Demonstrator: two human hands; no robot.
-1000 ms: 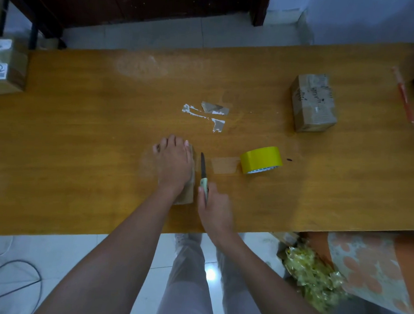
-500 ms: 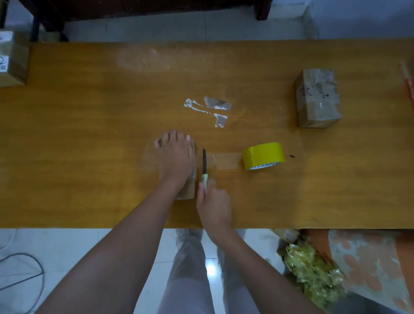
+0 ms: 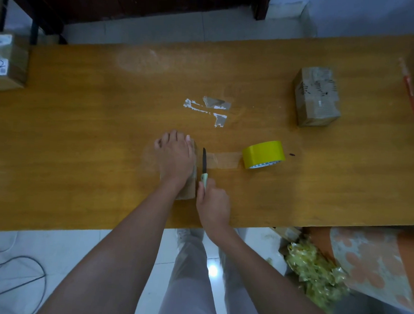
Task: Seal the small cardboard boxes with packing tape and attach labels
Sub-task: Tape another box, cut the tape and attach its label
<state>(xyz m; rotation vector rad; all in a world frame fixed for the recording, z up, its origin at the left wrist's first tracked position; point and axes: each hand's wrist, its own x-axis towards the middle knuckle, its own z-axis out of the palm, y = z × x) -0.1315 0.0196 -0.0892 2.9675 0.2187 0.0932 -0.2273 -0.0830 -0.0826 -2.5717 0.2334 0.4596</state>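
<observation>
My left hand lies flat, fingers straight, on a small cardboard box near the table's front edge and hides most of it. My right hand grips the pale green handle of a knife. Its dark blade points away from me along the box's right side, across a strip of clear tape. That strip runs right to a yellow tape roll lying on the table. A second small taped box stands at the back right.
The wooden table carries torn paper and tape scraps behind my hands. A larger labelled box sits at the far left edge, a red pen at the far right. Cables, crumpled tape waste lie on the floor.
The knife blade has slid a little along the box's right side over the tape strip. My left hand stays pressed on the box. The view shifted slightly.
</observation>
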